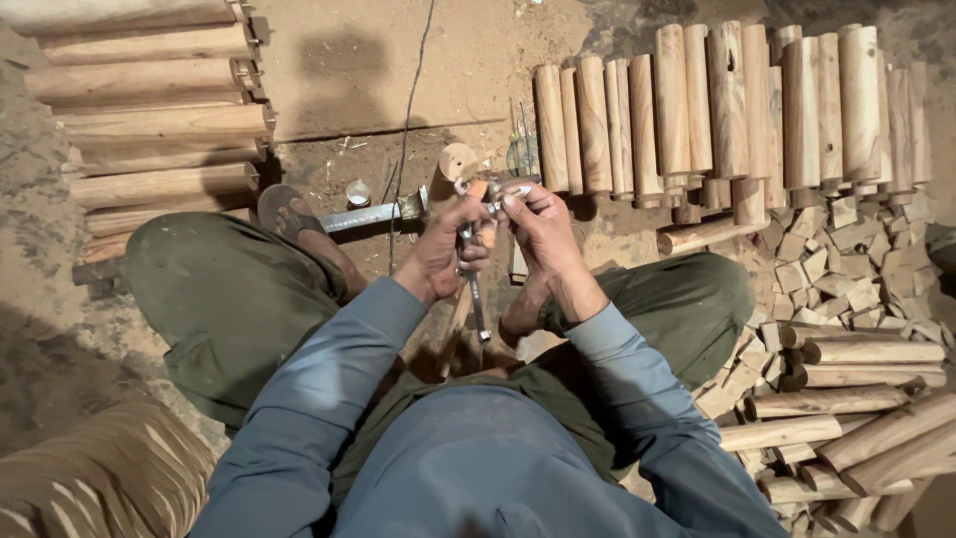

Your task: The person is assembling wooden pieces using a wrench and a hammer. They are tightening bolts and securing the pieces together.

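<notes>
The left hand (438,254) grips a thin metal tool (474,289) and the right hand (538,224) pinches its top, so both should hold tight and keep it steady

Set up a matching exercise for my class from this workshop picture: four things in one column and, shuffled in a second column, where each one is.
Things
1. Metal tool
2. Row of turned wooden cylinders
3. Heap of small wood blocks
4. Stack of long wooden billets

Places
A. Far left, lying sideways
B. Held between the left hand and right hand
C. Upper right, laid side by side on the dirt floor
D. Right, just below the cylinders

Pairs: 1-B, 2-C, 3-D, 4-A
</notes>
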